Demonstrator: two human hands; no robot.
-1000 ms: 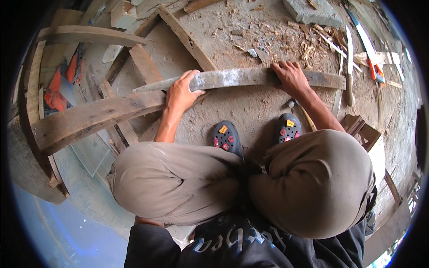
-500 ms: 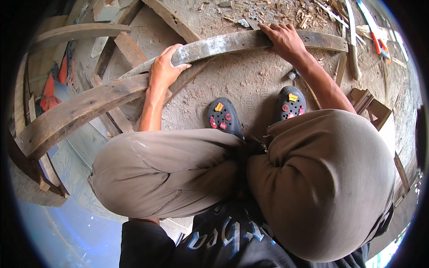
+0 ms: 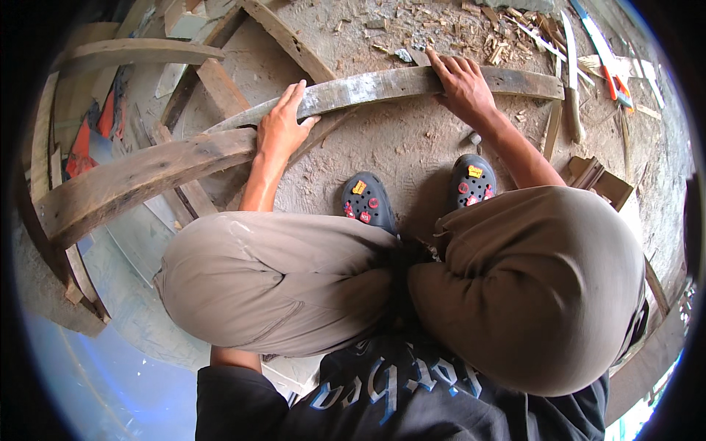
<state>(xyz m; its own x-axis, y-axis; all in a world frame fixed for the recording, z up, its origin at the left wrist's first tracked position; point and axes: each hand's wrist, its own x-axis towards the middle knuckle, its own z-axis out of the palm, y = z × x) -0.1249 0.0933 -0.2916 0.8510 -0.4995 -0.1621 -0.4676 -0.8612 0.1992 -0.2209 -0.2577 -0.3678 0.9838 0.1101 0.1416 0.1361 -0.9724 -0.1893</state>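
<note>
A long weathered wooden plank [image 3: 368,87], patched with white, lies across the ground beyond my feet. My left hand [image 3: 282,126] grips it near its left part, fingers over the top and thumb against the near side. Farther right, my right hand [image 3: 463,87] is wrapped over the same plank, its fingertips reaching past the far edge. Beside my left wrist ends a thicker brown wooden beam [image 3: 147,176], which stretches to the lower left. What lies under my palms is hidden.
Several timber pieces [image 3: 220,88] are stacked at the upper left. A handsaw [image 3: 572,81] and another saw with an orange-and-blue handle [image 3: 618,84] lie at the right. Wood chips [image 3: 500,48] litter the dirt. A brown moulded offcut [image 3: 599,180] sits beside my right knee.
The whole view has shifted slightly, so the plank and my feet appear a little lower. Both hands keep about the same places on the plank.
</note>
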